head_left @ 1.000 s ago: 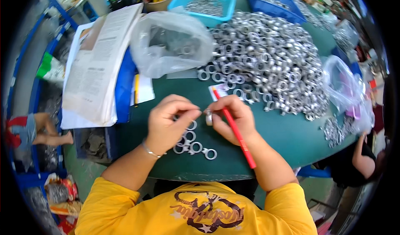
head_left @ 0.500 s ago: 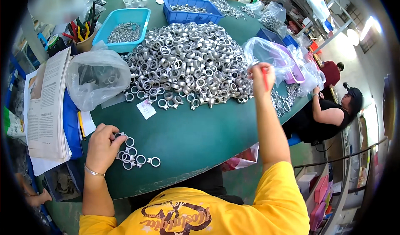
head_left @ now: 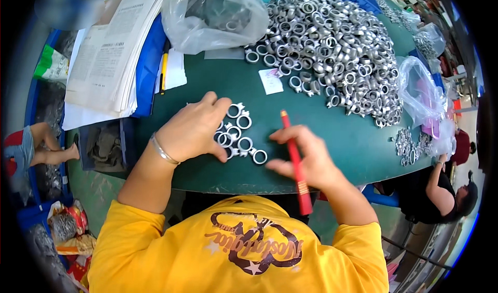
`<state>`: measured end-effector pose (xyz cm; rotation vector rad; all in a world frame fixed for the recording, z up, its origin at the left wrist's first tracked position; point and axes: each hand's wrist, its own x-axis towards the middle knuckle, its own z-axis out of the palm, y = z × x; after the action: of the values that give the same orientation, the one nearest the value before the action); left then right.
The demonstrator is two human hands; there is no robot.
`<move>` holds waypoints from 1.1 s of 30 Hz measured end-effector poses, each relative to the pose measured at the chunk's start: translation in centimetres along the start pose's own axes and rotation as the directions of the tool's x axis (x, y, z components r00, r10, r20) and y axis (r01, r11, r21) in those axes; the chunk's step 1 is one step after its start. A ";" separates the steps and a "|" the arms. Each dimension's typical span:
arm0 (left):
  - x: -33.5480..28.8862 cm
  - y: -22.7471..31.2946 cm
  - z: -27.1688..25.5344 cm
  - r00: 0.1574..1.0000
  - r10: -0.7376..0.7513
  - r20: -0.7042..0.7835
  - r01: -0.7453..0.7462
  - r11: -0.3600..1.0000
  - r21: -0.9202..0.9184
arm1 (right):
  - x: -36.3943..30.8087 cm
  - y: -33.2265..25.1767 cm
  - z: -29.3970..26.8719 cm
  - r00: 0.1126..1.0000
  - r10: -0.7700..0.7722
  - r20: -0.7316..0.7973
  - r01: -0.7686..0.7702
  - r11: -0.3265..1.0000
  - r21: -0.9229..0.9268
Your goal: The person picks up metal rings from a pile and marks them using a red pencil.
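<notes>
A small cluster of silver metal rings, each with a little lug, lies flat on the green table. My left hand curves around the cluster's left side, thumb and index finger apart, fingertips at the outer rings. To the right of the cluster, my right hand holds a slim red stick-like tool slanting across its fingers; its narrow end is yellowish. The right thumb and index finger are spread toward the nearest ring. A large heap of similar rings rises at the back right.
A clear plastic bag with rings stands at the back, near a paper tag. At the left lie stacked newspapers, a blue tray and a yellow pen. Another person sits at the right.
My right hand has come back from the heap's right edge to the small cluster, still with the red tool. My left fingers have spread wider. The whole view has shifted.
</notes>
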<state>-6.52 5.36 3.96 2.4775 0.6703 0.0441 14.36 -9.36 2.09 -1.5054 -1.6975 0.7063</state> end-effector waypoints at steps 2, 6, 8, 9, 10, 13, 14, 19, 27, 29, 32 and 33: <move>0.2 0.2 0.9 0.994 0.071 -0.080 -0.073 0.997 -0.023 | 0.2 -0.6 1.4 0.989 -0.137 0.055 0.144 0.978 -0.152; 0.9 0.9 2.4 0.970 0.092 -0.227 -0.118 0.987 -0.105 | 0.1 0.2 0.8 0.997 -0.076 -0.021 0.072 0.986 -0.153; 1.2 1.5 2.7 0.972 0.045 -0.229 -0.097 0.970 -0.222 | -0.1 0.9 0.4 0.982 0.153 -0.111 -0.142 0.984 0.103; 1.3 1.7 2.8 0.972 0.023 -0.232 -0.089 0.956 -0.278 | 0.2 1.3 0.2 0.982 0.078 -0.175 -0.048 0.983 0.175; 1.4 1.7 3.2 0.959 0.012 -0.283 -0.093 0.957 -0.274 | 0.5 1.4 0.0 0.981 0.070 -0.178 -0.021 0.964 0.266; 2.2 1.6 2.9 0.932 -0.016 -0.362 -0.162 0.876 -0.454 | 2.2 0.3 0.3 0.980 0.039 -0.193 0.069 0.850 0.522; 2.1 1.7 2.4 0.929 -0.042 -0.369 -0.176 0.826 -0.536 | 2.9 0.0 0.6 0.980 0.024 -0.198 0.102 0.793 0.601; 2.1 1.5 2.6 0.950 -0.096 -0.296 -0.211 0.503 -0.838 | 4.7 0.3 1.8 0.967 -0.084 -0.242 0.224 0.734 0.641; 2.4 2.0 3.3 0.971 -0.127 -0.205 -0.138 0.406 -0.903 | 4.2 1.9 2.5 0.955 -0.116 -0.271 0.255 0.790 0.558; 2.5 2.0 3.8 0.969 -0.122 -0.214 -0.147 0.409 -0.900 | 4.2 2.0 2.5 0.949 -0.139 -0.284 0.272 0.817 0.509; 2.6 1.9 4.2 0.946 -0.082 -0.314 -0.233 0.502 -0.833 | 4.2 1.5 2.6 0.953 -0.095 -0.287 0.241 0.812 0.532; 2.6 1.8 4.3 0.929 -0.053 -0.367 -0.281 0.546 -0.790 | 4.1 1.4 2.5 0.959 -0.071 -0.275 0.223 0.788 0.574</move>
<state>-2.67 3.07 1.01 1.5468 0.4491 0.7189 13.03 -4.89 0.24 -0.9457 -1.2228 0.8405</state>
